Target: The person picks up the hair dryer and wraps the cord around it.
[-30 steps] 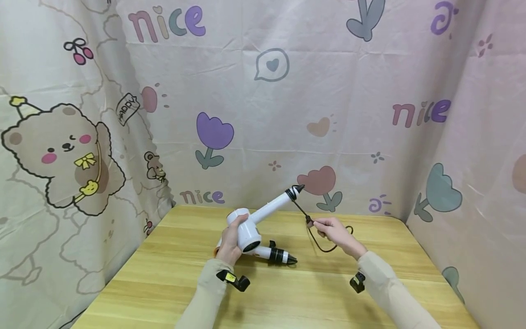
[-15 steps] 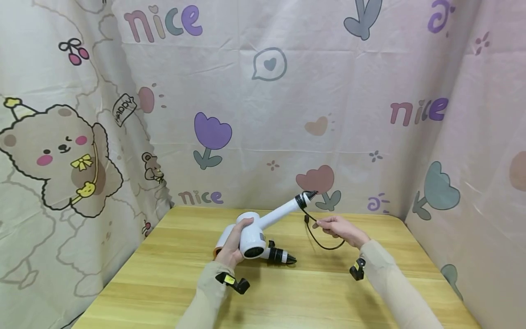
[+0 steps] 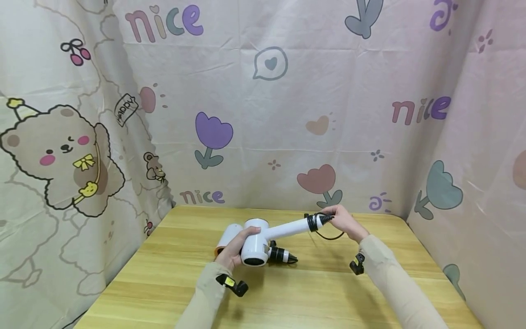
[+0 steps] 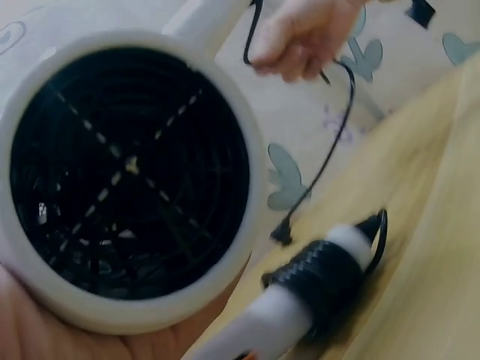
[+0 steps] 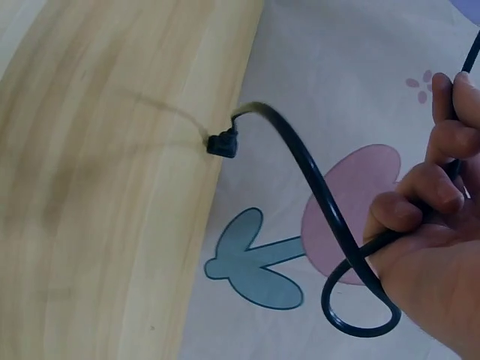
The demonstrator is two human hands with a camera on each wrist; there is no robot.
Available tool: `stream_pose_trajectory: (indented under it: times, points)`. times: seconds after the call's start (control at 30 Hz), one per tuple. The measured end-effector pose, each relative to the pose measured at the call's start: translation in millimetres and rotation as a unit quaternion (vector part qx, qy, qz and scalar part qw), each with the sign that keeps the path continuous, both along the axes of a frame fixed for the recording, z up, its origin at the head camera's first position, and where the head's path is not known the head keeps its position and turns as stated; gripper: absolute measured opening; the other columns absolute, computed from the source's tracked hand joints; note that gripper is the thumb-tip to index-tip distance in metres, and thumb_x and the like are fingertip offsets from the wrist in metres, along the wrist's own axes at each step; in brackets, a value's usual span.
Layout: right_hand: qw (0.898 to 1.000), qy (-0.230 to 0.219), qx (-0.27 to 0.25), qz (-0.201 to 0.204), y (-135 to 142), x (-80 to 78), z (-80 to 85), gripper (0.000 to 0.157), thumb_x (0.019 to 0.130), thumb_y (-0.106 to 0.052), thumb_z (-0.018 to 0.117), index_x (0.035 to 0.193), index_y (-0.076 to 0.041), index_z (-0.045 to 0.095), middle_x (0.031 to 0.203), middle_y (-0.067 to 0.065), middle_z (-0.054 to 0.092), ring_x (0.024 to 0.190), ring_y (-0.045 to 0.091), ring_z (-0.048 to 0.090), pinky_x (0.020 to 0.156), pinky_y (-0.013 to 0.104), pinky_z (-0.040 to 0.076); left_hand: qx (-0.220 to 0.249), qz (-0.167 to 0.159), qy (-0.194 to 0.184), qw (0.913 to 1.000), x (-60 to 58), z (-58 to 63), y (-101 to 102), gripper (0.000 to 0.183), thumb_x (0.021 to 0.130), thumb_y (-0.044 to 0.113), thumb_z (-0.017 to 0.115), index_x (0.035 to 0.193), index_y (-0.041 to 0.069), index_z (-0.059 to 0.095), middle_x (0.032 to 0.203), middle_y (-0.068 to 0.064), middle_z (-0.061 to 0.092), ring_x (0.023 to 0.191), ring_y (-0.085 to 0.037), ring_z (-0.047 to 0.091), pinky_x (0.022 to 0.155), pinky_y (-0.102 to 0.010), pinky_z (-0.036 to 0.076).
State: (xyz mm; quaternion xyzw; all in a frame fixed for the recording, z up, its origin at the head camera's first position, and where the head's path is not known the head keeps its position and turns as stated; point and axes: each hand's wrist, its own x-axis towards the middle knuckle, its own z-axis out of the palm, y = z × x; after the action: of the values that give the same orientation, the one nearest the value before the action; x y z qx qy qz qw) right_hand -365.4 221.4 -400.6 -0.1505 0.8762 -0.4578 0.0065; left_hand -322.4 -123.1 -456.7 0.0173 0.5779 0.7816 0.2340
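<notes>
My left hand (image 3: pixel 233 250) grips the barrel of a white hair dryer (image 3: pixel 255 246), held over the table. Its round dark grille (image 4: pixel 135 172) fills much of the left wrist view. The handle slants up to the right, with black cord (image 3: pixel 313 223) wound round its end. Beside that end, my right hand (image 3: pixel 346 223) holds the free cord (image 5: pixel 307 161) with curled fingers. The cord loops below the hand and ends in a black plug (image 5: pixel 223 143) that hangs loose. Behind the left hand lies a second white hair dryer (image 3: pixel 231 234), its cord (image 3: pixel 278 255) wrapped round its handle.
The wooden table (image 3: pixel 320 297) carries the second dryer near its middle. A patterned curtain (image 3: pixel 263 114) hangs right behind the table's back edge and along both sides. Black wrist cameras (image 3: pixel 232 284) sit on the sleeves.
The held dryer has shifted right and its handle has tipped lower. My right hand has moved up and in to the handle's end, carrying the cord. The second dryer has stayed put.
</notes>
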Motion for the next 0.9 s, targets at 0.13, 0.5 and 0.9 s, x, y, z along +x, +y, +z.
stream_pose_trajectory:
  times: [0.13,0.5,0.9]
  points:
    - [1.000,-0.002,0.014,0.012,-1.6,2.6,5.4,0.024,0.094,-0.025,0.066,0.105,-0.006,0.075,0.095,0.007,0.072,0.086,0.018,0.061,0.080,0.034,0.051,-0.049,0.001,0.031,0.9983,0.3,-0.6,-5.4,0.067,0.087,0.041,0.064,0.131,-0.004,0.041,0.097,-0.010,0.067,0.083,-0.023,0.069,0.077,-0.043,0.061]
    - [0.997,0.049,0.065,0.003,-13.6,14.7,2.6,0.018,0.092,-0.020,0.068,0.101,-0.007,0.076,0.086,0.001,0.072,0.073,0.014,0.058,0.068,0.027,0.049,-0.183,0.050,0.156,0.9694,4.1,13.2,-4.4,0.070,0.078,0.030,0.079,0.131,-0.001,0.044,0.103,-0.018,0.064,0.077,-0.025,0.068,0.066,-0.043,0.061]
    - [0.977,0.157,0.124,-0.072,-21.0,24.9,9.5,0.016,0.088,-0.030,0.072,0.096,-0.018,0.079,0.092,0.001,0.076,0.076,0.011,0.066,0.068,0.033,0.053,-0.231,0.158,0.218,0.9349,6.8,16.1,4.9,0.075,0.072,0.031,0.085,0.129,0.001,0.046,0.109,-0.020,0.060,0.086,-0.028,0.064,0.064,-0.038,0.061]
